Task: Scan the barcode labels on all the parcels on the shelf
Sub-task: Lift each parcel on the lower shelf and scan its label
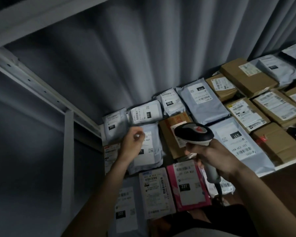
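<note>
Fingers [197, 153] of my right hand [215, 158] are clenched around the grip of the barcode scanner [194, 133], whose dark head with a red mark on top points away and to the left, over a brown carton [169, 127] at the middle of the shelf [280, 166]. My left hand [132, 144] hangs above a grey mailer bag [150, 151] near the shelf's left end; its fingers are loosely curled and grasp nothing that I can see, though motion blur softens the fingertips, so contact with the bag I cannot tell. Parcels lie flat in rows, labels up: grey bags marked 231 [114, 126] and 010 [146, 113] along the far left, a larger grey bag [237, 144] just right of the scanner, brown cartons [246, 77] further right and far. On the near side, a pink parcel [188, 187] lies beside a white labelled one [155, 190]. Small red glow shows on a brown carton at right [263, 139]. Grey curtain [143, 57] hangs behind the shelf; white frame upright [67, 151] stands at left.
</note>
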